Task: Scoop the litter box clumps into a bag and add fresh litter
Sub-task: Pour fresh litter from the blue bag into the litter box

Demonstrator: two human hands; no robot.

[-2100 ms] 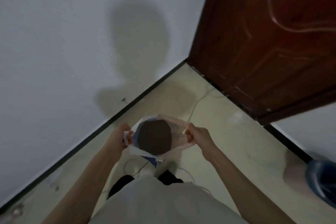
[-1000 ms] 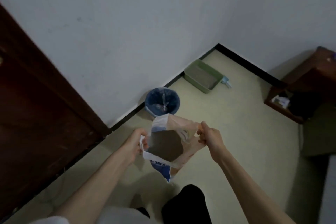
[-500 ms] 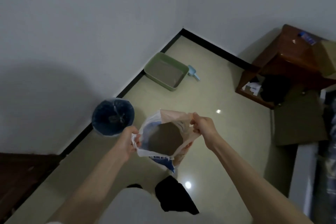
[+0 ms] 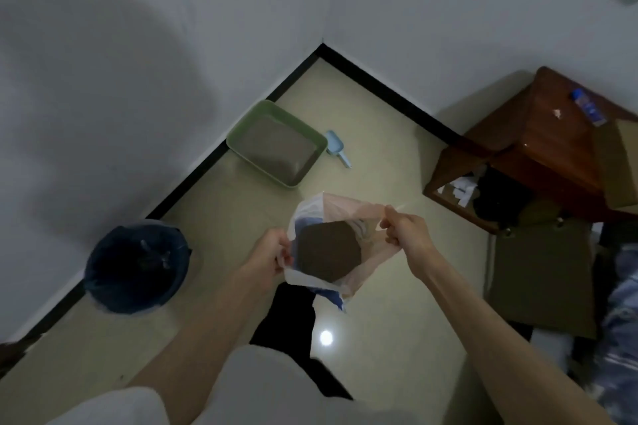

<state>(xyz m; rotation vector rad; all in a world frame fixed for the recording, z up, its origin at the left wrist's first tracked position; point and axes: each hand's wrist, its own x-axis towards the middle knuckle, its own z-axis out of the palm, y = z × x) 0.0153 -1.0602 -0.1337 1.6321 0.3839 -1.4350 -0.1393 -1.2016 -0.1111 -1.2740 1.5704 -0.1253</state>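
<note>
I hold an open plastic bag of brown litter in front of me, above the floor. My left hand pinches the bag's left rim and my right hand pinches the right rim, spreading the mouth wide. Brown litter shows inside. A green litter box with grey litter in it sits on the floor against the left wall, near the corner. A light blue scoop lies on the floor just right of the box.
A blue bin lined with a bag stands by the left wall. A brown wooden cabinet stands at the right with a small bottle on top. A cardboard box sits below it. The floor is pale tile.
My view has swung from the door round to the room corner, and the litter box has come closer. Both hands keep the same hold on the bag.
</note>
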